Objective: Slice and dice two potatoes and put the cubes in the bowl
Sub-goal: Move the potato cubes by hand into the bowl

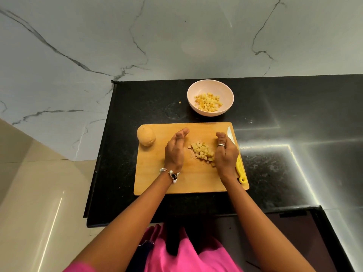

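Two hands framed the job in the head view: your left hand (pixel 175 152) and right hand (pixel 225 154) stood on edge on either side of a heap of potato cubes (pixel 202 152) in the middle of the cutting board (pixel 157 183), fingers curled loosely inward, cupping and gripping nothing yet. Those cubes looked small, firm and wet-cut, so I judged they would be light but slippery and quick to scatter; you'd do best to close both palms under the heap from its sides and lift it as one scoop, not pinch at single pieces. Beyond the board, the pink bowl (pixel 210 89) already held a batch of cubes. One whole potato (pixel 146 137) sat at the board's far left corner, uncut, hard and prone to roll. Your knife (pixel 236 156) lay along the right edge, just behind your right hand.
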Demonstrator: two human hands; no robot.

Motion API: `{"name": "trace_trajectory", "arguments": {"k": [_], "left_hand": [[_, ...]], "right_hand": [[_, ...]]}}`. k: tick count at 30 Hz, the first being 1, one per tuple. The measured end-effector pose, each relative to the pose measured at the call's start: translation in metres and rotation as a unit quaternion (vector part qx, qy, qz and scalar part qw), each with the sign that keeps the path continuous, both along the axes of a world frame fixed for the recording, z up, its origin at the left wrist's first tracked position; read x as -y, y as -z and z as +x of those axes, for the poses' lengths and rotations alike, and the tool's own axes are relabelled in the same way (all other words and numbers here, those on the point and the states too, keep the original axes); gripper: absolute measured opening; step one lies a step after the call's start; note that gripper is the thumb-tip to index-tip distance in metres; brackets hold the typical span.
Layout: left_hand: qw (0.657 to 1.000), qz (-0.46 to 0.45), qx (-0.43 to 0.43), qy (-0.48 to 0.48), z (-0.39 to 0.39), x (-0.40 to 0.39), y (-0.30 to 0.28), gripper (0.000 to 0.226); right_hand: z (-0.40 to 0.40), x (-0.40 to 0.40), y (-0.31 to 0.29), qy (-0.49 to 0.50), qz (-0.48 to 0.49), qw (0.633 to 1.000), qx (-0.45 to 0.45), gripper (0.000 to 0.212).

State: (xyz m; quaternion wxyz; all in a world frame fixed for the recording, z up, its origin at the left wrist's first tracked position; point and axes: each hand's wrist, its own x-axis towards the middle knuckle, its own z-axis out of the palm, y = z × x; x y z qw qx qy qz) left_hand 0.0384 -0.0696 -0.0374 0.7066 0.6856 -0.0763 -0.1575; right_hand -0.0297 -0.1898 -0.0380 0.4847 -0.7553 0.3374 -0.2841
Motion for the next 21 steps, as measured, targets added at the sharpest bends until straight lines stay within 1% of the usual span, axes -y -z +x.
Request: {"name": "trace_trajectory", "arguments": {"k": [2,4,5,7,10,13,14,16,18,21], "left_hand": [[0.995,0.089,0.043,0.007,-0.005,0.012,0.001,0.048],[0.982,0.159,0.095,0.018,-0.013,0.023,0.005,0.045],[0.976,0.177,0.120,0.030,-0.019,0.029,0.005,0.047],[0.970,0.183,0.150,0.050,-0.030,0.039,0.008,0.053],[0.983,0.140,0.115,0.025,-0.036,0.047,0.004,0.053],[0.995,0.088,0.049,-0.014,-0.037,0.052,0.002,0.039],[0.997,0.065,0.015,-0.028,-0.036,0.053,0.001,0.037],[0.997,-0.006,-0.065,-0.042,-0.035,0.055,0.002,0.038],[0.985,-0.086,-0.136,-0.064,-0.033,0.056,0.000,0.042],[0.961,-0.153,-0.200,-0.113,-0.032,0.057,-0.012,0.043]], "right_hand": [[-0.003,-0.007,0.001,0.034,0.031,0.999,0.008,0.033],[-0.001,-0.016,0.005,0.028,0.026,0.999,0.023,0.033],[0.000,-0.020,0.007,0.020,0.024,0.999,0.025,0.034],[0.004,-0.023,0.011,-0.007,0.045,0.999,0.025,0.035],[0.005,-0.022,0.011,-0.022,0.132,0.990,0.052,0.039],[0.008,-0.022,0.007,-0.007,0.262,0.959,0.109,0.046],[0.010,-0.024,0.004,0.004,0.311,0.942,0.130,0.049],[0.014,-0.027,-0.002,0.025,0.412,0.894,0.173,0.055],[0.015,-0.028,-0.007,0.039,0.487,0.848,0.205,0.059],[0.015,-0.028,-0.011,0.038,0.563,0.790,0.239,0.059]]}}
